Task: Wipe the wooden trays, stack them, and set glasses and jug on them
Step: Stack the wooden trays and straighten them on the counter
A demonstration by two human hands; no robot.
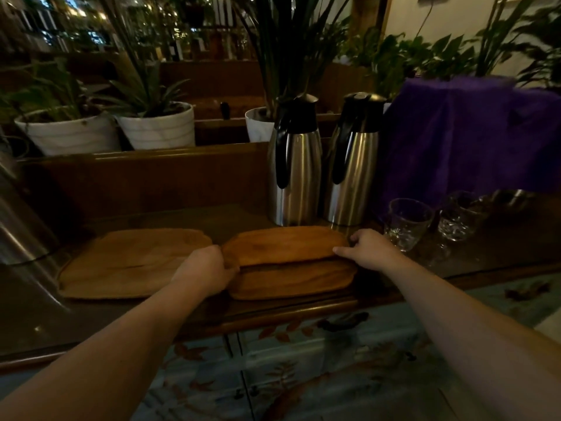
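Observation:
A wooden tray [285,243] is tilted up, its near edge raised above a second wooden tray [291,282] lying flat under it on the dark counter. My left hand [206,268] grips the upper tray's left end and my right hand [368,247] grips its right end. A third, wider wooden tray [121,262] lies flat to the left. Two steel jugs with black lids [294,165] [353,162] stand behind the trays. Two clear glasses [406,223] [458,218] stand to the right of my right hand.
A purple cloth [464,132] hangs at the back right. White plant pots [158,126] sit on the ledge behind the counter. A steel vessel [18,226] stands at the far left. The counter's front edge [273,314] runs above a painted cabinet.

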